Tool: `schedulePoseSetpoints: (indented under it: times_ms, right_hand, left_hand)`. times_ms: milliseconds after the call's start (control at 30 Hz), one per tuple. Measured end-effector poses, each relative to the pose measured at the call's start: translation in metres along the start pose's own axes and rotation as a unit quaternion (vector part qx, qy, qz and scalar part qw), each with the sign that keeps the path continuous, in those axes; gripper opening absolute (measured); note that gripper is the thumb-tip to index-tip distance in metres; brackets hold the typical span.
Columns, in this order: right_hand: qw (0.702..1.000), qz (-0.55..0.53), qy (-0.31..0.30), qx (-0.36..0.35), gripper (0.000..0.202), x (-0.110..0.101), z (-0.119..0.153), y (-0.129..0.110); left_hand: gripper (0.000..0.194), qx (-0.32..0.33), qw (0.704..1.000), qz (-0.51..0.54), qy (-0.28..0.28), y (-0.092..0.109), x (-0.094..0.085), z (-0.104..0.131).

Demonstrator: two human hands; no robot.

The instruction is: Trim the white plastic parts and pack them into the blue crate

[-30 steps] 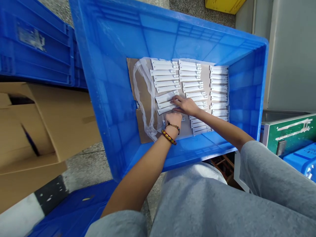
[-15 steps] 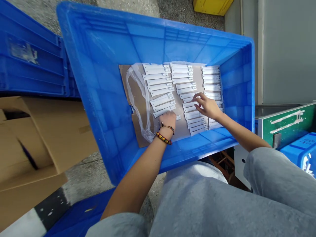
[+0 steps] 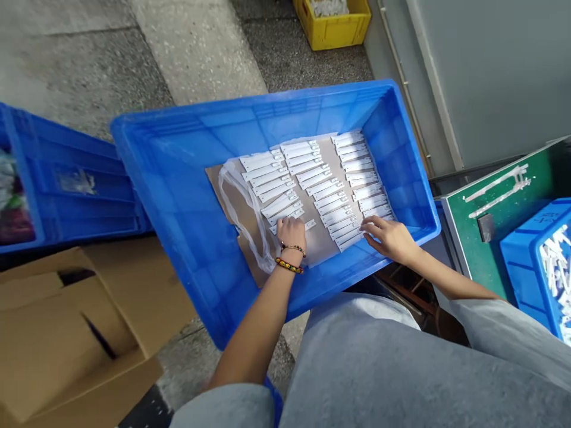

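At far left, a blue plastic crate (image 3: pixel 89 178) stands behind an open brown cardboard box (image 3: pixel 138 291). In the centre, a large, rectangular blue plastic bin (image 3: pixel 250 104) holds a brown cardboard sheet (image 3: pixel 256 272), its left part overlain by a loop of translucent white film (image 3: pixel 266 262). Right of the film, slender white strips with small holes near their ends (image 3: pixel 266 170) lie in three slanting columns. The left hand (image 3: pixel 292 232), above two bead bracelets (image 3: pixel 289 267), is curled at the lower end of the left column; whether it grips a strip cannot be told. One strip end (image 3: pixel 309 224) shows just beside it. Above the bin is a yellow plastic crate (image 3: pixel 339 31). The right hand (image 3: pixel 389 239) is open, fingers bent, beside the lower end of the middle column; contact cannot be told. At far right, a green board (image 3: pixel 495 202) adjoins a blue container of white pieces (image 3: pixel 526 249).
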State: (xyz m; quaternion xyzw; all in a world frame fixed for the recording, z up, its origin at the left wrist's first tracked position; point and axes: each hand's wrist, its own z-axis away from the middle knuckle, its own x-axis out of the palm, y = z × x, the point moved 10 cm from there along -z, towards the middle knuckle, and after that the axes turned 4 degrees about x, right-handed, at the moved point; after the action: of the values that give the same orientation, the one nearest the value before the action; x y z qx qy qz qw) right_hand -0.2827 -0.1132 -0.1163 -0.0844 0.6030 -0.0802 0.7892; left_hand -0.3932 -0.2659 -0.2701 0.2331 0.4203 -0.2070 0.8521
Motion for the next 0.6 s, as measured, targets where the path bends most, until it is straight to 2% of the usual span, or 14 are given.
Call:
schedulePoseSetpoints:
  times_ms: [100,200,400,500,600]
  right_hand:
    - [0.996,-0.044,0.018,0.081,0.027,0.011,0.022,0.012]
    - [0.987,-0.087,0.029,0.136,0.027,0.021,0.030,0.019]
    - [0.981,-0.124,0.032,0.147,0.026,0.023,0.021,0.022]
    - [0.976,-0.134,0.039,0.169,0.026,0.024,0.018,0.025]
    - [0.971,-0.134,0.050,0.192,0.023,0.025,0.013,0.022]
  left_hand:
    - [0.030,0.014,1.000,-0.019,0.017,0.000,-0.006,0.005]
    - [0.029,0.023,0.999,-0.029,0.024,0.000,-0.009,0.009]
    - [0.024,0.029,0.998,-0.060,0.020,-0.002,-0.016,0.014]
    - [0.023,0.046,0.994,-0.090,0.028,0.007,-0.037,0.021]
    - [0.024,0.103,0.987,-0.117,0.042,0.037,-0.069,0.035]
